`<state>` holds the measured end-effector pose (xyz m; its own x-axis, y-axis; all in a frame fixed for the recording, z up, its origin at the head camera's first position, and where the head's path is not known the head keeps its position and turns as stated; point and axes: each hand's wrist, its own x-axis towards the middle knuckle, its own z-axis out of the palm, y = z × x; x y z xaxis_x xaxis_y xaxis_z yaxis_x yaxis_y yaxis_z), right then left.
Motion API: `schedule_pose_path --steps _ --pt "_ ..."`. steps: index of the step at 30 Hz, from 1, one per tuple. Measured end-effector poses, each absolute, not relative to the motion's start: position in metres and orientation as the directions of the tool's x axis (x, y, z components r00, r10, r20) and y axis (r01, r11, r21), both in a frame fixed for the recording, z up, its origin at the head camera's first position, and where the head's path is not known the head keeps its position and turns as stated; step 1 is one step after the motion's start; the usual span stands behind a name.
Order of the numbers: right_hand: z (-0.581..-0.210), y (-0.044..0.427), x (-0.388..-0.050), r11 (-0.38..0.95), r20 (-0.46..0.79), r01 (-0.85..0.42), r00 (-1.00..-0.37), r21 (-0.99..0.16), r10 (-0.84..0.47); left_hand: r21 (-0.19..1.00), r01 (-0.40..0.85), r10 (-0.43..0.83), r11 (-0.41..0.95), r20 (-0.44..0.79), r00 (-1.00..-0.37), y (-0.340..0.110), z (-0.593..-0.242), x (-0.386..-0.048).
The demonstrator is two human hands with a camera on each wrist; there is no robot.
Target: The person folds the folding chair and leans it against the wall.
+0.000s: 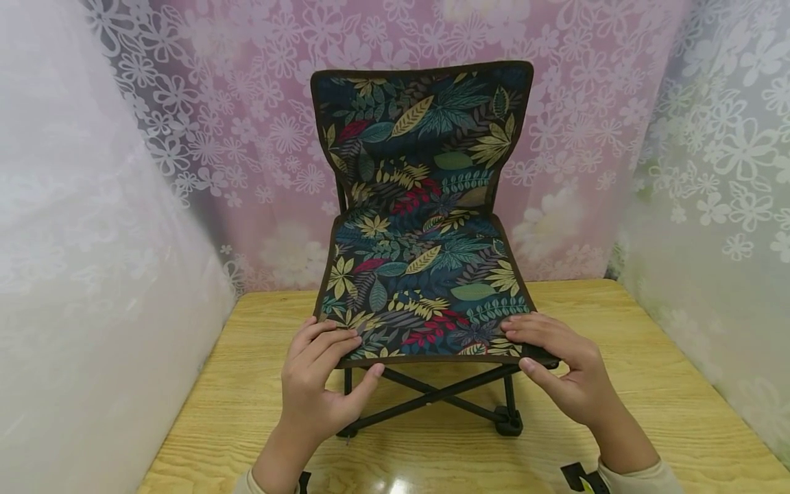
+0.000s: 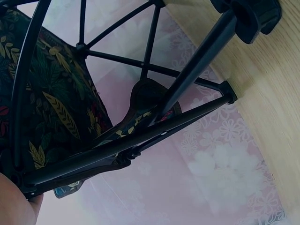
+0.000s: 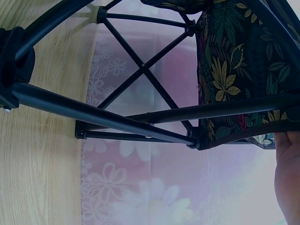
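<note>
- 12 o'clock: a pink backdrop point(image 1: 259, 137) printed with white flowers.
- 9 o'clock: a whitish, translucent-looking side sheet point(image 1: 111, 274), faintly creased.
- 3 o'clock: a pale side panel point(image 1: 697, 274) with white floral outlines.
- 6 o'clock: a yellowish wood-grain worktop point(image 1: 666, 398), a bright light reflection point(image 1: 398, 487) at its near edge.

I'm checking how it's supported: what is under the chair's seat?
Crossed black bars, with feet on the table; the wrist views show more bars. In the head view, the seat hides most of what lies farther back.
</note>
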<state>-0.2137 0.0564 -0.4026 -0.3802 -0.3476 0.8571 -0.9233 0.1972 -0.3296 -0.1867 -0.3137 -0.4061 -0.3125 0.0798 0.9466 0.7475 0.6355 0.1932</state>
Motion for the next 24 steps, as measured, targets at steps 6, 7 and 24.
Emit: schedule_pose_path --steps 6,7,24 --pt "-0.4028 0.0561 -0.2136 0.193 0.857 -0.923 -0.381 -0.333 -0.346 0.193 0.748 0.08 0.635 0.947 -0.313 -0.3136 -0.4061 -0.1867" --pt "-0.4028 0.056 -0.2136 0.192 0.858 -0.923 -0.382 -0.333 -0.345 0.192 0.748 0.081 0.636 0.947 -0.312 -0.3136 -0.406 -0.1868" --pt "-0.404 0.0494 -0.2104 0.204 0.871 -0.912 -0.402 -0.355 -0.281 0.172 0.774 0.106 0.61 0.95 -0.294 -0.3168 -0.404 -0.1867"
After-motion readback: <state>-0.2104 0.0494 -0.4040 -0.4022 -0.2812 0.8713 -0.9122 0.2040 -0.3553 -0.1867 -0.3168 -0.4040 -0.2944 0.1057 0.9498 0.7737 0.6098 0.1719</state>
